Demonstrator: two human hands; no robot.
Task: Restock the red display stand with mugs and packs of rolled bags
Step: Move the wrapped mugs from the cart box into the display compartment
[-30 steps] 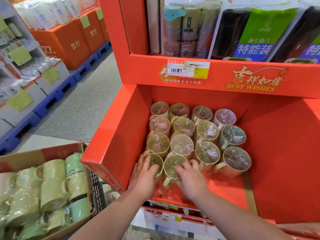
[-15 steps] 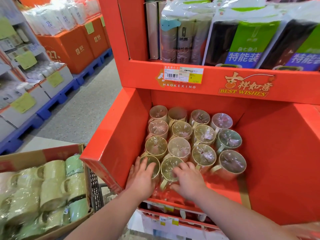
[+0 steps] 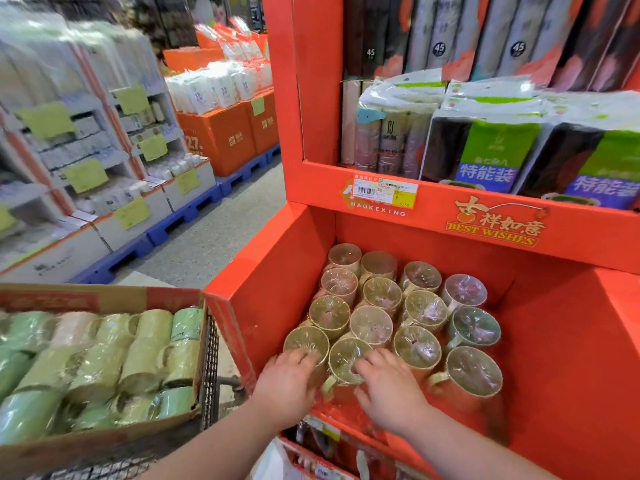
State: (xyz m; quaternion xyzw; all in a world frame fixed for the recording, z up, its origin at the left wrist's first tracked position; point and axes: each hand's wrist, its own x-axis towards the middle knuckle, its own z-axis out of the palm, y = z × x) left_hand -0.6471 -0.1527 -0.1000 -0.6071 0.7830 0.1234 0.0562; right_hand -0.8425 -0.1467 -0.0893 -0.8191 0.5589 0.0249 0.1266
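Left hand [image 3: 287, 386]: I press it flat on the corner mug [image 3: 306, 341].
Right hand [image 3: 389, 393]: I rest it, spread out, on the next mug [image 3: 348, 360].
Red stand [image 3: 277, 289]: holds both mugs.

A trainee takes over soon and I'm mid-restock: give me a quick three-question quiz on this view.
1. True or false: the wrapped mugs in the lower bin lie on their sides.
2. Where are the packs of rolled bags? A) on the upper shelf above the mugs B) in the bin beside the mugs C) in the person's hands
3. Fill in: the left hand and the right hand each touch a mug in the ____ row.
Key: 1 false, they stand mouth up; 2 A; 3 front.
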